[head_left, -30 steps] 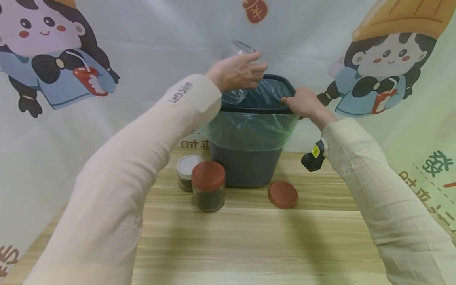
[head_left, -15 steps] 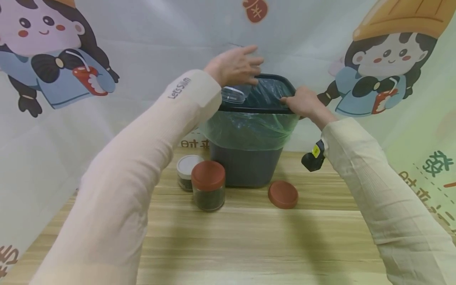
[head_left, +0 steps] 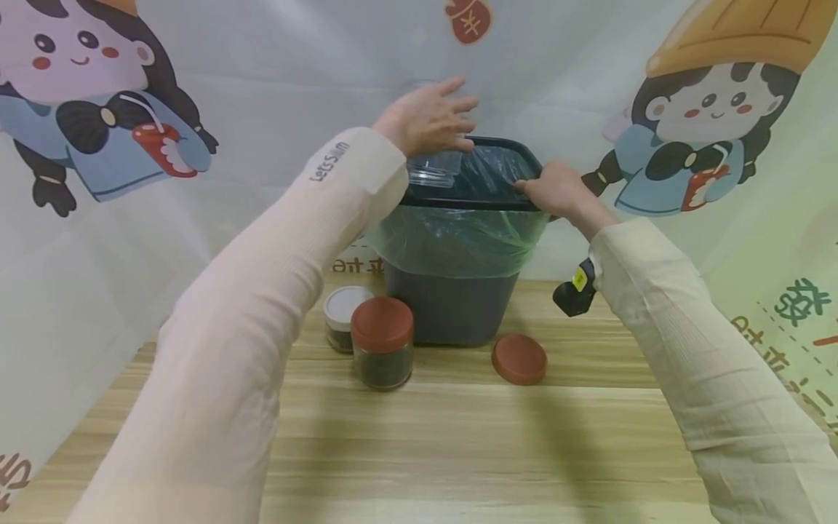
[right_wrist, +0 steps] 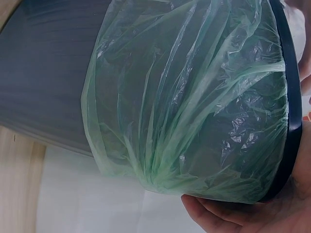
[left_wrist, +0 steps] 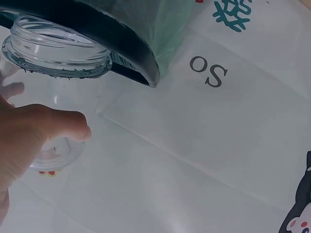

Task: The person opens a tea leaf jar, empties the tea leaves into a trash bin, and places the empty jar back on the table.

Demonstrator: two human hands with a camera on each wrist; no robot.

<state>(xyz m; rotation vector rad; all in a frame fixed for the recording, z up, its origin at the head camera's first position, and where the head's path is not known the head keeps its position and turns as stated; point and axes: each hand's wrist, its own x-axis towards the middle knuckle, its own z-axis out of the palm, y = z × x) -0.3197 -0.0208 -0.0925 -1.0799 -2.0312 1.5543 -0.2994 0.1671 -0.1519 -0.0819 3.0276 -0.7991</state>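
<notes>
Nearest me, the wooden table (head_left: 452,444) is stretching out before the bin (head_left: 458,313); a loose red lid (head_left: 520,359) is lying at the bin's front right, and a red-lidded jar (head_left: 382,342), dark inside, is standing at its front left, with a white-lidded jar (head_left: 343,314) sitting just behind. A green liner (head_left: 465,244) is draping over the bin's outside. At the bin's front right corner, the right hand (head_left: 556,191) is gripping the rim. Over the left part of the bin's opening, a clear jar (head_left: 433,171) is hanging mouth down, its long axis running close to upright; whether it is touching the rim, I can't tell. It is lying under the palm of the left hand (head_left: 428,120), the nearer one, which is grasping it with the thumb across its side, fingertips standing apart. Behind the bin, a cartoon-printed backdrop (head_left: 294,44) is hanging.
</notes>
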